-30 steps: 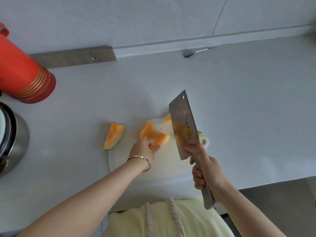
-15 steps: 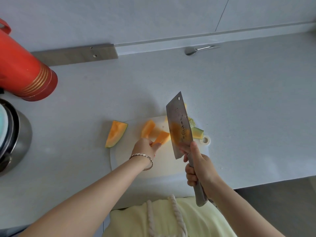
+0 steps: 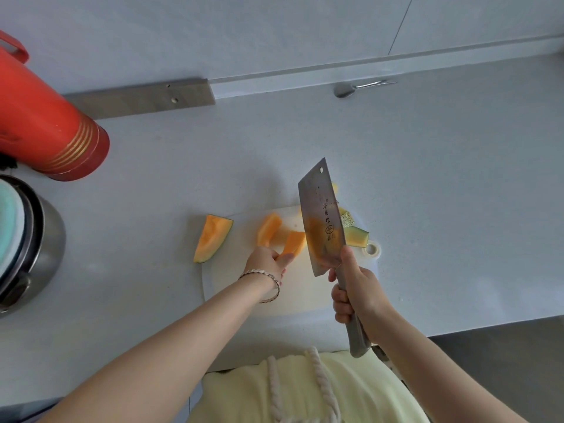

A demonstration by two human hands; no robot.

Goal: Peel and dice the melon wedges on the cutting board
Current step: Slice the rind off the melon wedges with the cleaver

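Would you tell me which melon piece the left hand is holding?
The peeled piece nearest the cleaver; the left hand pinches its near end. The other peeled piece and the rind-on wedge lie farther left.

A bare left forearm (image 3: 183, 337) at 7 o'clock and a bare right forearm (image 3: 427, 361) at 5 o'clock. Behind the left hand (image 3: 265, 261), a thin bracelet (image 3: 263, 284) of small pale, silvery links. At 6 o'clock, a pale yellow-green garment (image 3: 363, 395) with two white twisted cords (image 3: 324, 384).
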